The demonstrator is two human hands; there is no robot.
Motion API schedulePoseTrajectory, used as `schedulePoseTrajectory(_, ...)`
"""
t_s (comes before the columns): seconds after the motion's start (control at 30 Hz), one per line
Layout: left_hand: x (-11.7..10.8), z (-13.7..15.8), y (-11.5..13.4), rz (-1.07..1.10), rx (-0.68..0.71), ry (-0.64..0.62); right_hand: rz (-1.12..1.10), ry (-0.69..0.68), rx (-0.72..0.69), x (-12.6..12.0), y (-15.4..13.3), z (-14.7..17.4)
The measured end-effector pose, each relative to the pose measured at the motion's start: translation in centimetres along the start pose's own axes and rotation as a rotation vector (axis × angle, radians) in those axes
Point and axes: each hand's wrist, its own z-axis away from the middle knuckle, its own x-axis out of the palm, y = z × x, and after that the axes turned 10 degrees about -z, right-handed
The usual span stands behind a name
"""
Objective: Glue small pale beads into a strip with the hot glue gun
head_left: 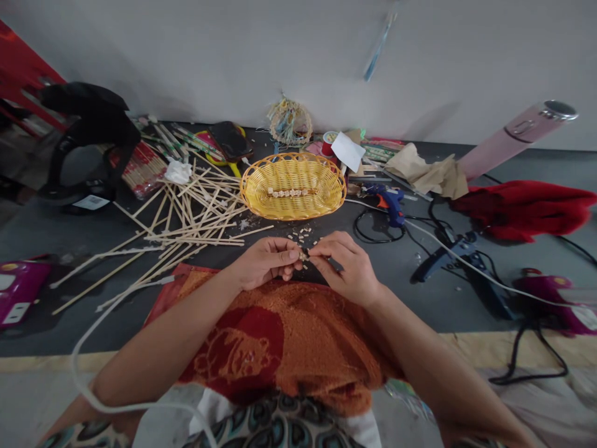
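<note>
I see the left hand [263, 261] and right hand [346, 267], both pinched nearly closed, meeting on a tiny wooden piece [304, 256], cut stick bits [301, 231] scattered just beyond at twelve o'clock.

Head-worn view, facing forward and steeply down.
From the wearer's head, it looks close over the table [84, 233] towards the grey wall [209, 50].

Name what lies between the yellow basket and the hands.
The head view shows small pale pieces scattered on the dark tabletop there.
</note>
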Motion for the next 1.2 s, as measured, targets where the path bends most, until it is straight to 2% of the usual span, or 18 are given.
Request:
schedulePoseTrajectory(0.33, -0.02, -0.03, -0.05, -0.02, -0.008, 0.005, 0.042, -0.028, -0.061, 0.14, 0.1, -0.15)
schedulePoseTrajectory(0.83, -0.14, -0.12, -0.28, -0.03, 0.007, 0.008, 0.022, -0.03, -0.036, 0.24, -0.03, -0.14)
schedulePoseTrajectory(1.0, -0.15, 0.02, -0.12, -0.031, -0.014, 0.001, -0.162, -0.029, 0.06, -0.22, -0.06, 0.0)
schedulePoseTrajectory(1.2, -0.26, 0.22, -0.02, -0.065, -0.047, -0.026, -0.317, -0.172, 0.121, -0.29, -0.06, -0.01)
